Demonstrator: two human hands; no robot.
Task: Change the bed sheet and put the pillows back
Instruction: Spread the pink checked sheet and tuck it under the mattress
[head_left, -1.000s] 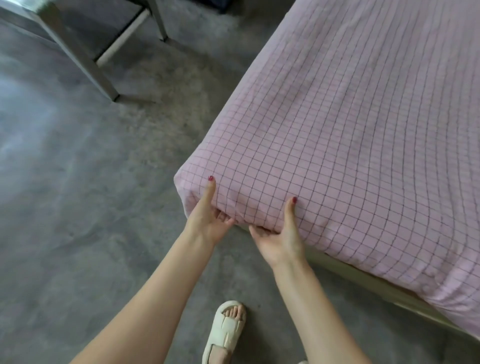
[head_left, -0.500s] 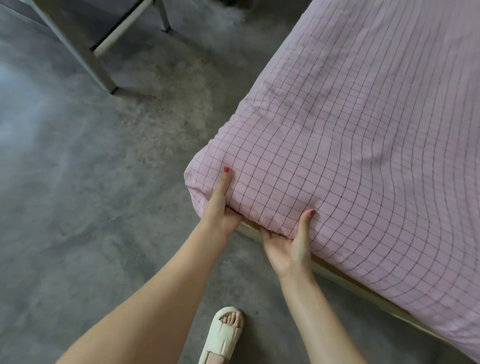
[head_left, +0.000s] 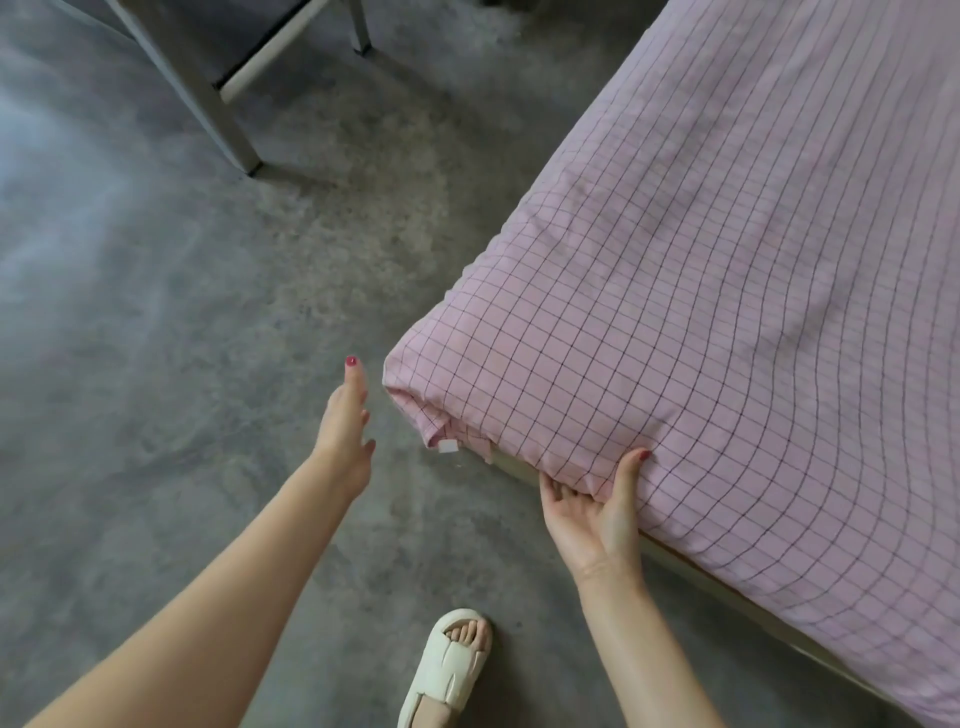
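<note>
A pink sheet with a dark grid (head_left: 701, 312) covers the mattress, which fills the right of the view. Its near corner (head_left: 431, 405) is wrapped in the sheet, with bunched fabric and a small white tag hanging under it. My right hand (head_left: 597, 509) holds the sheet's lower edge on the near side, fingers tucked under the mattress and thumb up on the fabric. My left hand (head_left: 345, 431) hovers in the air just left of the corner, fingers straight, touching nothing. No pillows are in view.
A pale bed frame edge (head_left: 727, 592) shows under the mattress. Grey metal legs and a crossbar of a piece of furniture (head_left: 208, 93) stand at the top left on the grey concrete floor (head_left: 156, 364). My foot in a cream sandal (head_left: 447, 670) stands near the bed.
My left hand has let go of the sheet corner and drawn away to the left. My right hand has stayed at the lower edge, still holding the fabric there.
</note>
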